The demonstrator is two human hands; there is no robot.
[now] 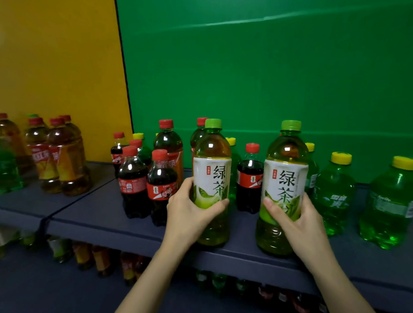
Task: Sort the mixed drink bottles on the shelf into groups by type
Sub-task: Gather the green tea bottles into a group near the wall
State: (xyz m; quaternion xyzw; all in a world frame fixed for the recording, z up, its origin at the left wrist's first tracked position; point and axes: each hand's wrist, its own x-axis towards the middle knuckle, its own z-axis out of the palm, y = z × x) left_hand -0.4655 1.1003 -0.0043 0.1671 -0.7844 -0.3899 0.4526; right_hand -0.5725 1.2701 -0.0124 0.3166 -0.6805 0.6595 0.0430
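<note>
The left grip (191, 210) is clamped round one clear plastic green-tea bottle with a green cap (212, 175), the right grip (297, 223) round a second green-tea bottle (285, 176), both upright at the front edge of the dark blue shelf (97, 216). Behind, dark cola bottles (133, 183) and yellow-capped green soda bottles (336, 195) stand mixed; much sorting seems left, though red-capped amber tea bottles (67, 160) already cluster far left

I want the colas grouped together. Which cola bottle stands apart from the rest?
The cola bottle standing between the left green tea bottle and the right green tea bottle; the other colas cluster left of both.
</note>
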